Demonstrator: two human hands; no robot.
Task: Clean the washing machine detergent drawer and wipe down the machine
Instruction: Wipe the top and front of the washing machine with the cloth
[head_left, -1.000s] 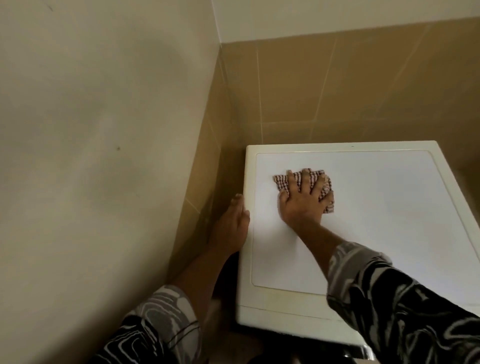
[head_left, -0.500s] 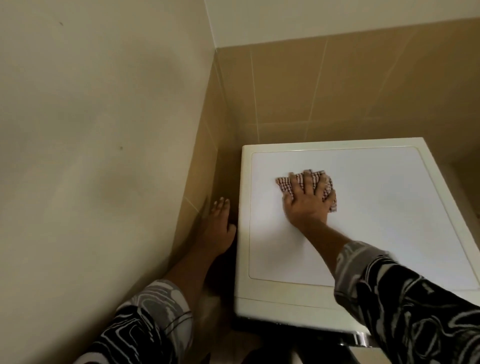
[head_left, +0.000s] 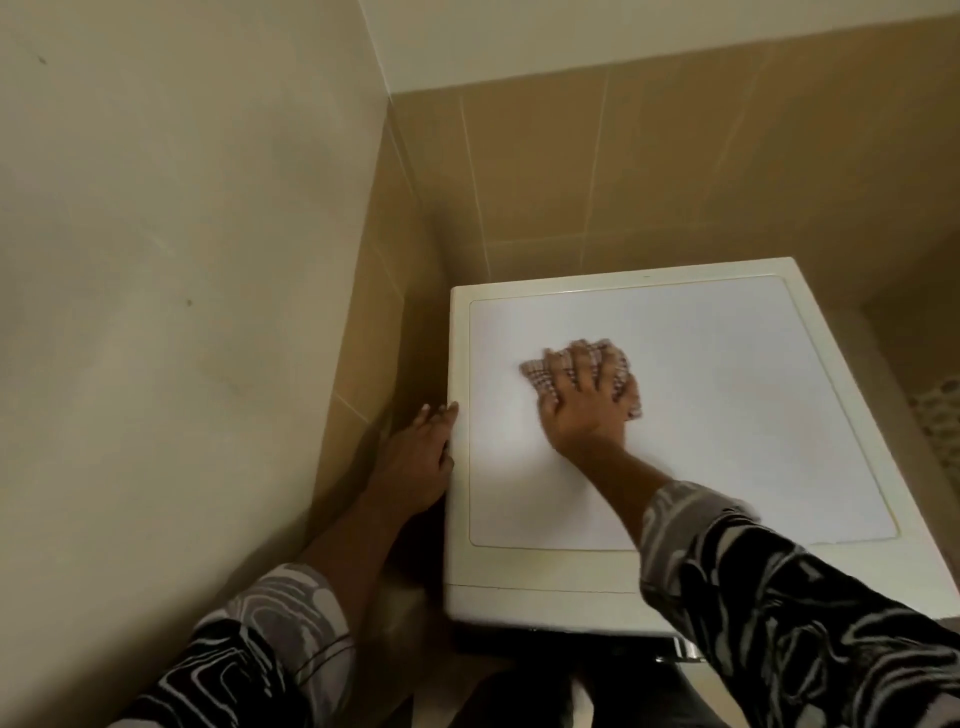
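Wiping: my right hand (head_left: 582, 410) pressed a checked cloth (head_left: 534, 371) flat on the white top of the washing machine (head_left: 727, 415), on its left half and well back from the front edge.
Right grip: released, fingers spread straight over the cloth, holding it down by pressure alone, not clenched round it.
Cloth: soft, thin and light, I judged. It would bunch or slip out from under a loose palm, so the whole hand spread over its middle was the place to bear on it.
Machine top: stiff and smooth, likely slippery under the cloth, and heavy enough not to shift, I reckoned.
Left grip: my left hand (head_left: 415, 457) lay against the machine's left edge, fingers fairly straight with the tips at the top rim, grasping nothing I could see.
Surroundings: tiled wall (head_left: 675, 156) behind the machine, plain wall (head_left: 182, 260) close on the left, a narrow gap between.
Hidden: the detergent drawer and the machine's front lay below the view. My right sleeve (head_left: 779, 623) covered the near right corner. Hand and cloth were blurred, so the cloth's folds were hard to read.
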